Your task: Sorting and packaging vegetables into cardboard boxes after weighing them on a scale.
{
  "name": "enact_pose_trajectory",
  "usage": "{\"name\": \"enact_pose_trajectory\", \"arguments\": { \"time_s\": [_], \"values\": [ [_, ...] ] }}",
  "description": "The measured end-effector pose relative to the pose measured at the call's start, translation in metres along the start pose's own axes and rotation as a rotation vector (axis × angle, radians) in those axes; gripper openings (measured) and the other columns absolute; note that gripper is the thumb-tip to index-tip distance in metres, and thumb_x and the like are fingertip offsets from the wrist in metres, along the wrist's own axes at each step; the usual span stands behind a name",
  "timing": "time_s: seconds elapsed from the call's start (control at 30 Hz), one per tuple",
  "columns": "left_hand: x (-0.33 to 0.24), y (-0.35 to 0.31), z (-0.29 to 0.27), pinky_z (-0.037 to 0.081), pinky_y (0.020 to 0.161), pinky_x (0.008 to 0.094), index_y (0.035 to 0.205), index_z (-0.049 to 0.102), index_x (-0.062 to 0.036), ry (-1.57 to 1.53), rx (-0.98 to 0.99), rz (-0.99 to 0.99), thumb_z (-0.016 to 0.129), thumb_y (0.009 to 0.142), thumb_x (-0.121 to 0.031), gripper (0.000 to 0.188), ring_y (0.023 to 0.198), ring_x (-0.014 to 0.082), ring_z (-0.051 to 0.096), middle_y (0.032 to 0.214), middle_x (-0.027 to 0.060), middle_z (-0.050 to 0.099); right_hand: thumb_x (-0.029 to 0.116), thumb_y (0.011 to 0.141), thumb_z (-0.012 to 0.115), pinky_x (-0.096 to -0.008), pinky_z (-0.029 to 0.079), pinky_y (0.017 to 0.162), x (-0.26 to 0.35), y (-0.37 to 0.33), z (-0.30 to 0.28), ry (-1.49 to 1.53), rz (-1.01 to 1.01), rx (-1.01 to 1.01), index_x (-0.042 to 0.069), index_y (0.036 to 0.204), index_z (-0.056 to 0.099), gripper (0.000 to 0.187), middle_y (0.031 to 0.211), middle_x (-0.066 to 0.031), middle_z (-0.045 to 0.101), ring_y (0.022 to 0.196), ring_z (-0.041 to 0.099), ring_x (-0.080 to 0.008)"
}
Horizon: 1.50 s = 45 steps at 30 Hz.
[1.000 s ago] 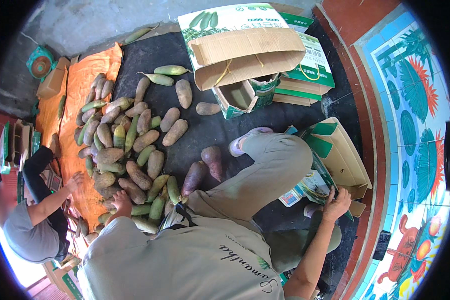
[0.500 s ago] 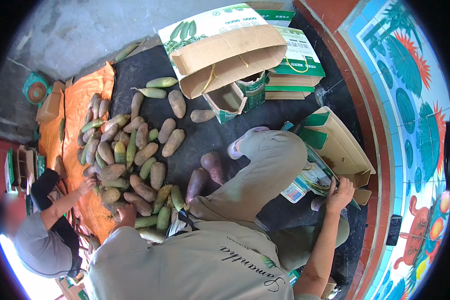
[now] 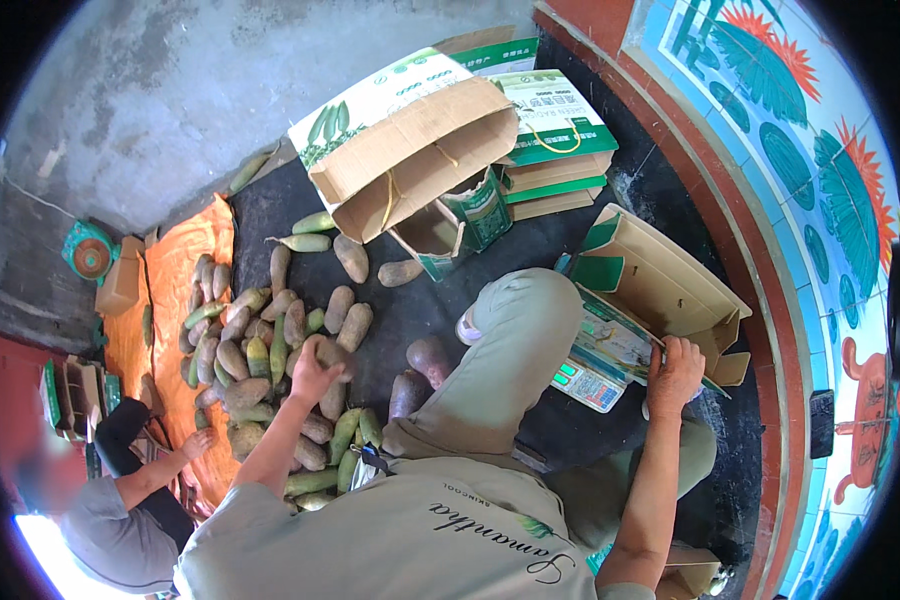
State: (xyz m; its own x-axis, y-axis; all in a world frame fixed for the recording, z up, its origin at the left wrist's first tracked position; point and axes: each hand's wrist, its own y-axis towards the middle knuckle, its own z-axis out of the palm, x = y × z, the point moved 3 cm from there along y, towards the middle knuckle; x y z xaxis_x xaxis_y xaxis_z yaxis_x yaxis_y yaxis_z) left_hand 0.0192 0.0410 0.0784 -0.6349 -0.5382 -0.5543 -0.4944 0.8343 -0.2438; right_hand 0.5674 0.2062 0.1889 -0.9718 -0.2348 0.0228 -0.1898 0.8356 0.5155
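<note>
My left hand (image 3: 312,382) is closed around a brown oblong root vegetable (image 3: 333,358), raised over the near right side of a big heap of roots (image 3: 232,358). Some roots in the heap are brown, others green and radish-like. On the right, my right hand (image 3: 676,372) grips the near edge of an open cardboard box (image 3: 670,272), its fingers bent over the panel. The box lies tilted with its brown inside showing. Partly under it is a digital scale (image 3: 592,384) with lit green displays. Beside my knee lie two purplish roots (image 3: 428,362).
Large white-and-green cartons (image 3: 415,150) with cord handles stand at the back. A co-worker (image 3: 120,510) sits at the left, one hand near the heap. An orange sheet (image 3: 192,250) lies beneath the left side. A phone (image 3: 821,423) rests by the tiled wall.
My left hand has come up from the heap's near edge and moved right, now with a root in it. My right hand stays on the box. The co-worker's hand has dropped lower. The view has shifted.
</note>
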Motion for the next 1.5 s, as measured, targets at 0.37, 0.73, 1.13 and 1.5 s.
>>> {"name": "enact_pose_trajectory", "arguments": {
  "time_s": [0.37,0.73,1.13,1.5],
  "values": [
    [-0.342,0.009,0.009,0.043,0.093,0.0315,0.128,0.045,-0.0071,-0.616,-0.019,0.863,0.076,0.074,-0.012,0.063,0.109,0.0172,0.052,0.117,0.0081,0.053,0.011,0.069,0.069,-0.0396,0.039,0.071,0.004,0.001,-0.005,0.051,0.020,-0.041,0.008,0.083,0.057,0.019,0.078,-0.0076,0.053,0.079,0.053,-0.0275],
    [-0.427,-0.001,0.098,0.047,0.092,0.0340,0.127,0.046,-0.0045,-0.746,0.212,0.877,0.065,0.081,-0.007,0.050,0.113,0.0210,0.055,0.122,0.0149,0.053,0.013,0.071,0.069,-0.0392,0.039,0.070,0.001,0.004,-0.004,0.065,0.024,0.014,0.008,0.083,0.057,0.018,0.078,-0.0080,0.054,0.079,0.053,-0.0277],
    [-0.021,0.022,0.061,0.046,0.089,0.0413,0.112,0.056,-0.0056,0.177,-0.056,0.294,0.064,0.078,-0.014,0.036,0.103,0.0353,0.057,0.110,0.0182,0.059,0.013,0.073,0.069,-0.0396,0.038,0.069,0.004,0.010,-0.002,0.064,-0.015,-0.033,0.008,0.082,0.056,0.017,0.078,-0.0075,0.055,0.078,0.053,-0.0278],
    [0.322,-0.140,0.061,0.042,0.095,0.0422,0.121,0.055,-0.0129,0.741,0.560,-0.548,0.065,0.072,-0.019,0.050,0.120,0.0295,0.049,0.126,0.0116,0.053,0.012,0.074,0.068,-0.0402,0.038,0.069,0.005,0.004,0.001,0.006,-0.018,0.006,0.009,0.086,0.056,0.017,0.081,-0.0076,0.057,0.079,0.054,-0.0285]
  ]
}}
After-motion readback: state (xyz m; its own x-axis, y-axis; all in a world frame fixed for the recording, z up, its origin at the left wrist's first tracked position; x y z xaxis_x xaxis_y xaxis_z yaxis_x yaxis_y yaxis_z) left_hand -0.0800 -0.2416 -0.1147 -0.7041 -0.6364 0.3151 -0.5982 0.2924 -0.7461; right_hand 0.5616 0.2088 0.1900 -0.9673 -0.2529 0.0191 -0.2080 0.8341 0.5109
